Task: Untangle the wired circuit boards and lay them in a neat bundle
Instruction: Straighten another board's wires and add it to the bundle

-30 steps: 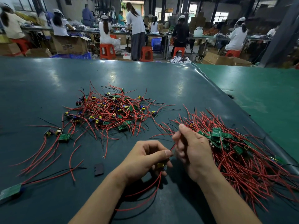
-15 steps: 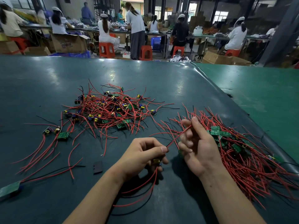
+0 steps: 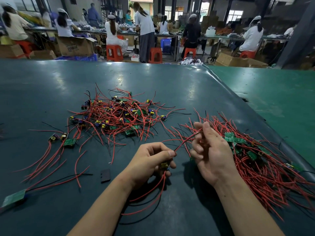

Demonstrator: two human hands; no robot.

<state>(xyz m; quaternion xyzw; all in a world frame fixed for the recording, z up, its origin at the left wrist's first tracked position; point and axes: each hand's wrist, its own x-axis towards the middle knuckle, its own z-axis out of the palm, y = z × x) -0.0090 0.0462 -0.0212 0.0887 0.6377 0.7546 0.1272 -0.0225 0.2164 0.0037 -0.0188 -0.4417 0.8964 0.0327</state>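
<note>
A tangled heap of small circuit boards with red and black wires (image 3: 119, 114) lies on the dark table ahead. To the right lies a long bundle of boards (image 3: 255, 160) with their red wires fanned out. My left hand (image 3: 150, 162) grips one small board (image 3: 165, 166), its wires hanging below. A red wire (image 3: 185, 142) runs from that hand up to my right hand (image 3: 211, 150), which pinches it between thumb and fingers, just in front of the bundle.
Loose boards with wires lie at the left: one (image 3: 69, 142) by two yellow components, another (image 3: 14, 197) at the near edge. A small black piece (image 3: 105, 175) sits near my left wrist. A green table (image 3: 272, 99) adjoins on the right. Workers sit at benches behind.
My right hand has lifted and drawn the red wire up and away from my left hand, stretching it out. The left hand has stayed in place holding the board.
</note>
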